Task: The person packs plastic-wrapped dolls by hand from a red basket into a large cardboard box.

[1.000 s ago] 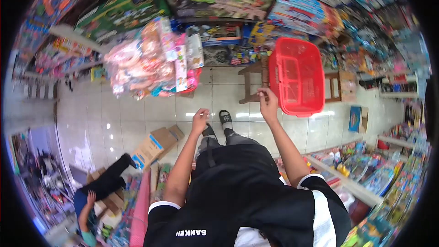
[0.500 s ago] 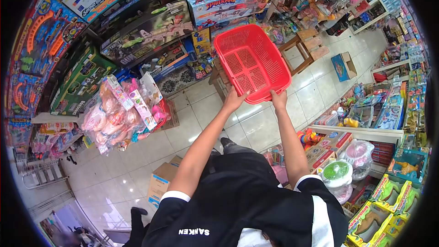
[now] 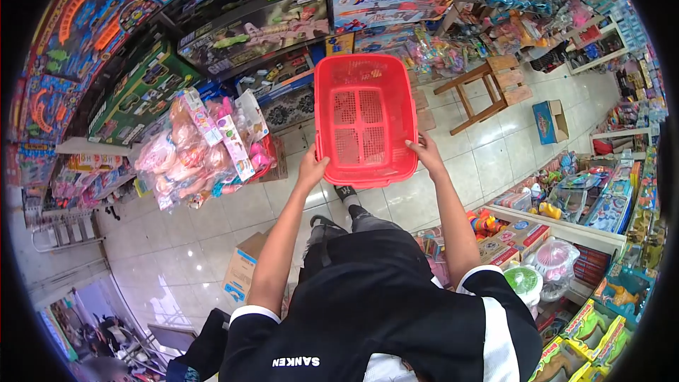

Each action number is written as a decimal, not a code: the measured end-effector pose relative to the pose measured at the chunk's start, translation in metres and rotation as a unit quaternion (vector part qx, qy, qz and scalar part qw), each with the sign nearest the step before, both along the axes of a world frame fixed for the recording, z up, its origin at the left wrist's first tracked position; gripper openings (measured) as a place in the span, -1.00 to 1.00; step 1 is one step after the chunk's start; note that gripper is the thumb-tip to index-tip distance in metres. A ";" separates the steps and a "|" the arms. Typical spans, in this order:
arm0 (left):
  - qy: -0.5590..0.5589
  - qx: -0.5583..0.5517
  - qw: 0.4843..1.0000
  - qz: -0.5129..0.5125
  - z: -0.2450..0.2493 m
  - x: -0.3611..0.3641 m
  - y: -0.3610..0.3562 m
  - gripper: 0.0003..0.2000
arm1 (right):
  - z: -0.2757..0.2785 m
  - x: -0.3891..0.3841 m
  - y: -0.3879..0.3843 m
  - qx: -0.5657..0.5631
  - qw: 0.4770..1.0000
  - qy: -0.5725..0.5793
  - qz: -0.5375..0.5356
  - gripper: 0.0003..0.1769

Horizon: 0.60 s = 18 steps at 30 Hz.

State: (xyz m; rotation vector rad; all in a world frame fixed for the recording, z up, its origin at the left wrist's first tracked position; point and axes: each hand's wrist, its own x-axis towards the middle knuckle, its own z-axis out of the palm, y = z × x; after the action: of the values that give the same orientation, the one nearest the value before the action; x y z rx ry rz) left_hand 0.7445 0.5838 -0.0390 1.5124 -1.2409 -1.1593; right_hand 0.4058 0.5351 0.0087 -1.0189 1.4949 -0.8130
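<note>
A red plastic basket (image 3: 403, 113) with a slotted mesh bottom is held out in front of my body, its open top facing me and nothing inside. My left hand (image 3: 311, 171) grips its left side near the close corner, thumb over the rim. On the opposite side, my right hand (image 3: 427, 155) grips the right rim, thumb on top. The fingers under the rim are mostly hidden. To the left of the basket, bagged dolls and boxed toys (image 3: 191, 148) are heaped in a pile.
Toy boxes, including a Spiderman box (image 3: 389, 0), line the far shelves. A wooden stool (image 3: 488, 92) and an open blue carton (image 3: 550, 122) stand on the tiled floor. Cardboard boxes (image 3: 244, 269) lie left of my legs; toy shelves (image 3: 566, 216) run along the right.
The basket has come closer to my body and turned more level. My hands have shifted from its near edge to its two sides. The view has shifted, and my feet show more.
</note>
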 end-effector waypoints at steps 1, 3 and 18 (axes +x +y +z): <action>-0.062 0.067 0.996 -0.015 0.032 0.008 0.007 -0.56 | -0.011 0.007 0.002 -0.029 0.998 0.032 0.036 -0.41; -0.055 0.052 0.997 -0.020 0.018 0.031 0.021 -0.55 | -0.014 0.027 0.014 -0.079 0.993 0.072 0.048 -0.48; -0.033 0.204 0.977 0.056 -0.009 0.132 0.222 -0.60 | -0.071 0.137 0.165 0.047 0.968 0.141 0.200 -0.48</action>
State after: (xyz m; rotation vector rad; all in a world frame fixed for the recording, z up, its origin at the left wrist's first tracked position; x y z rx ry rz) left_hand 0.8769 0.8062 -0.0480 1.9090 -0.9830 -1.3541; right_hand 0.5426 0.6998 -0.0622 -1.3495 1.4764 -0.3157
